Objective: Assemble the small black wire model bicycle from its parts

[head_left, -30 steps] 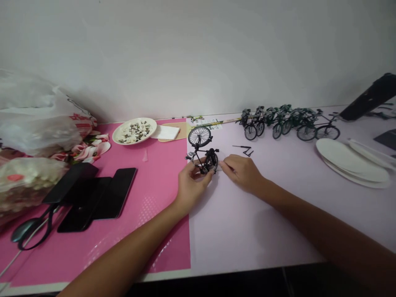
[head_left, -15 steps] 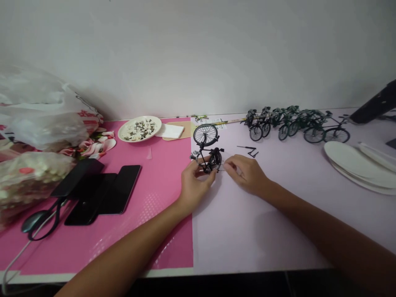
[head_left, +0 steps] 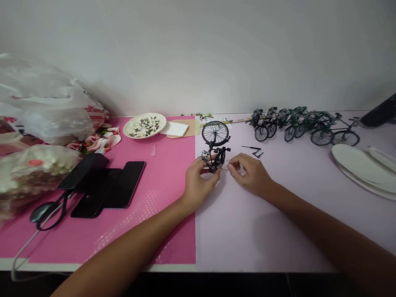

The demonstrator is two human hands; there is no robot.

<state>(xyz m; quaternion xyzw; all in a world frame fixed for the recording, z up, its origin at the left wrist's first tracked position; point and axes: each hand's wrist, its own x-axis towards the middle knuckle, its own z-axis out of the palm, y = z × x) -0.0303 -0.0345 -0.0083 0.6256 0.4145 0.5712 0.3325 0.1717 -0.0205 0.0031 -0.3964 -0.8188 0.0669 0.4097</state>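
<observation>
A black miniature bicycle (head_left: pixel 220 157) is tilted up in my left hand (head_left: pixel 199 183), its one wheel raised toward the wall. The thumb and fingers of that hand close around the lower part, hiding some of it. Just to the right, my right hand (head_left: pixel 252 175) pinches a small, thin, pale piece (head_left: pixel 227 162) beside the bicycle. The piece is too small to name, and I cannot tell if it touches the bicycle. Behind the right hand lies a thin black angled part (head_left: pixel 256 152) on the pale lilac surface.
Several assembled miniature bicycles (head_left: pixel 321 134) stand in a row at the back right, with white plates (head_left: pixel 355 165) nearer. On the pink left side are a plate (head_left: pixel 130 131) of small bits, phones (head_left: pixel 125 185), a black box (head_left: pixel 82 175) and plastic bags (head_left: pixel 55 123).
The whole view has shifted slightly, with things appearing farther right. The bicycle has turned a little in my left hand. My right hand stays beside it, still pinching.
</observation>
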